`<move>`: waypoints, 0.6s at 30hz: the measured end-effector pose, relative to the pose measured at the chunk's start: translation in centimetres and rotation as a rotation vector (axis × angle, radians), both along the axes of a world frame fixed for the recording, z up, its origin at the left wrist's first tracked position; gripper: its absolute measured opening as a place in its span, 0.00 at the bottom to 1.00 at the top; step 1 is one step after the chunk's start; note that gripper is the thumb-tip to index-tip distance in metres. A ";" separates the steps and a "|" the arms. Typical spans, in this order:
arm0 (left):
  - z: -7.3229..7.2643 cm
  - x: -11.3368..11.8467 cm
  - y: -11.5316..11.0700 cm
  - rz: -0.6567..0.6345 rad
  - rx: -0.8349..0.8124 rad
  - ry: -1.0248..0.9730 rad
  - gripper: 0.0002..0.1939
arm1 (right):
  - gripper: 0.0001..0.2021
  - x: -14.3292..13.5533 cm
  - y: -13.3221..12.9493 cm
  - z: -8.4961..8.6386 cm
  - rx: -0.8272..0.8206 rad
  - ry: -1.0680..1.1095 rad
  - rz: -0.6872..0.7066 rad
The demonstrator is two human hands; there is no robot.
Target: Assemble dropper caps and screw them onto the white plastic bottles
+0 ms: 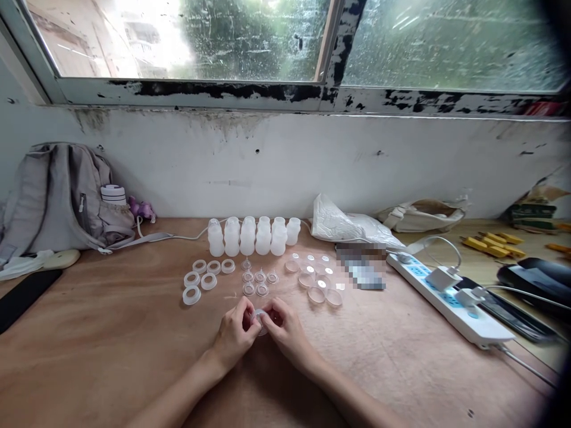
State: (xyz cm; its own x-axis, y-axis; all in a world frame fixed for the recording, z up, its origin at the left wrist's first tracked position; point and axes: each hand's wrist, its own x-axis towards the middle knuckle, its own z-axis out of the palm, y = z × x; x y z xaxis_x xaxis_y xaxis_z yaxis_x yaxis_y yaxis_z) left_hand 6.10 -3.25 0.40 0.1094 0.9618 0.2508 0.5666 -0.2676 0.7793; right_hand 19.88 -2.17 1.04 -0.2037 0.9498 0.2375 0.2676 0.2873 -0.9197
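From where I stand, the left hand [236, 334] and right hand [285, 328] meet over the table [147, 351], both pinching one small clear piece [258, 313] between thumbs and fingers (the fingertips hide much of it). It is on the near side of the nipples [247, 265], with white rings [187, 296] off to the left, round caps [316, 295] to the right, and frosted bottles [248, 239] standing upright behind.
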 end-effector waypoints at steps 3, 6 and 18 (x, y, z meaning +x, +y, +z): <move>0.2 -0.1 0.1 -0.005 0.007 -0.029 0.01 | 0.08 0.1 0.1 -0.2 -0.013 0.021 0.013; 0.3 -0.3 0.1 0.003 0.000 -0.071 0.03 | 0.09 0.2 0.3 -0.3 -0.090 0.082 0.079; 0.5 -0.3 0.0 -0.110 -0.038 -0.167 0.09 | 0.07 0.2 0.3 -0.7 -0.083 0.151 0.131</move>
State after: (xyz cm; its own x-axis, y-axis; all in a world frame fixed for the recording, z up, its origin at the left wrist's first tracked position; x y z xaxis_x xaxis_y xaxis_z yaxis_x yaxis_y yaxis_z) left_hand 5.80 -3.26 0.94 0.1748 0.9555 0.2376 0.3977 -0.2893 0.8707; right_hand 20.04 -1.90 0.37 -0.2950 0.9350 0.1968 0.0905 0.2324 -0.9684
